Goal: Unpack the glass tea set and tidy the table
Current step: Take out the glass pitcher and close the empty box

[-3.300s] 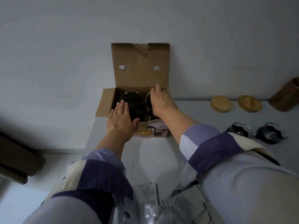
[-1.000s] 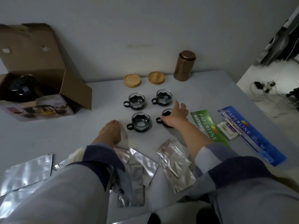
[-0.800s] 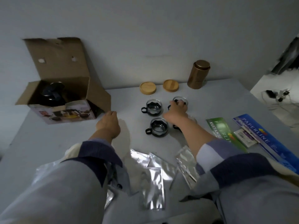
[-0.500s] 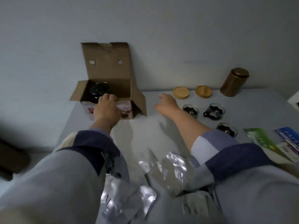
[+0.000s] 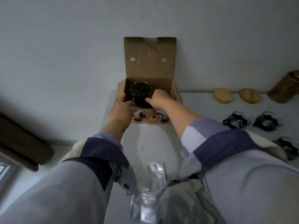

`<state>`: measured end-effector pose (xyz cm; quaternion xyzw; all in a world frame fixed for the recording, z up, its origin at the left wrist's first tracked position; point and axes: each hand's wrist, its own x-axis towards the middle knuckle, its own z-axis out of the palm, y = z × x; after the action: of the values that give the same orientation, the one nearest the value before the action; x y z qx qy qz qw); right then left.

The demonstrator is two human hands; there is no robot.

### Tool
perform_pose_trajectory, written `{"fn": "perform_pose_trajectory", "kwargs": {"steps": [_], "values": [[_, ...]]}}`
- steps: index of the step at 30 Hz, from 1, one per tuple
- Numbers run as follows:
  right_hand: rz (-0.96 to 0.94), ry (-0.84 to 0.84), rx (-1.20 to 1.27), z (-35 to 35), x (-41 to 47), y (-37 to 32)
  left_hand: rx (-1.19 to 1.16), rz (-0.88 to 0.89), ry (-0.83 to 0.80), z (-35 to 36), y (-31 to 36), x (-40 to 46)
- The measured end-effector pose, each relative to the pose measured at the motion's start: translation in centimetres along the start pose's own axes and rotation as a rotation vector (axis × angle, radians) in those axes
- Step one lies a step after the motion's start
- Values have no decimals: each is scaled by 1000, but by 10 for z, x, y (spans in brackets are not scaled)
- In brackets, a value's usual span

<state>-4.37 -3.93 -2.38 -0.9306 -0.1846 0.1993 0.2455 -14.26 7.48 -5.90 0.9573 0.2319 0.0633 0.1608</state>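
An open cardboard box (image 5: 149, 62) stands at the table's far left corner with its lid flap up against the wall. Inside it sits a dark glass teapot (image 5: 140, 92). My left hand (image 5: 119, 109) reaches over the box's front wall and touches the teapot's left side. My right hand (image 5: 157, 99) is closed around the teapot's handle on its right side. Three glass cups with black handles (image 5: 237, 121) (image 5: 267, 121) (image 5: 289, 147) stand on the table at the right.
Two round wooden lids (image 5: 222, 95) (image 5: 249, 95) and a bronze canister (image 5: 284, 89) line the back wall at the right. Silvery foil bags (image 5: 150, 188) lie on the grey table (image 5: 150, 143) near me. The table's left edge drops to the floor.
Both hands moved from the cups at the right to the box. My right hand has closed on the teapot's handle and my left hand has reached inside the box.
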Motion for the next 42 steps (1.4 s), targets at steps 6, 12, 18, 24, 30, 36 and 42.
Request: {"fn": "perform_pose_trajectory", "kwargs": {"steps": [6,12,18,24,30,36,42], "values": [[95,-57,-2,17,20,-14,-39,16,91,9,-1,6],[120,22,23,20,21,-13,-2,-2,99,11,1,11],[76,155,68,-16,3,-11,-85,-63,89,12,4,8],[55,349,165,-80,-26,5,-131,-92,96,10,9,7],[171,492,212,-121,-42,47,-172,-163,65,8,11,6],[300,541,227,-112,-38,97,-65,-113,90,11,12,2],[390,502,294,-83,-14,141,52,-63,113,15,10,0]]}}
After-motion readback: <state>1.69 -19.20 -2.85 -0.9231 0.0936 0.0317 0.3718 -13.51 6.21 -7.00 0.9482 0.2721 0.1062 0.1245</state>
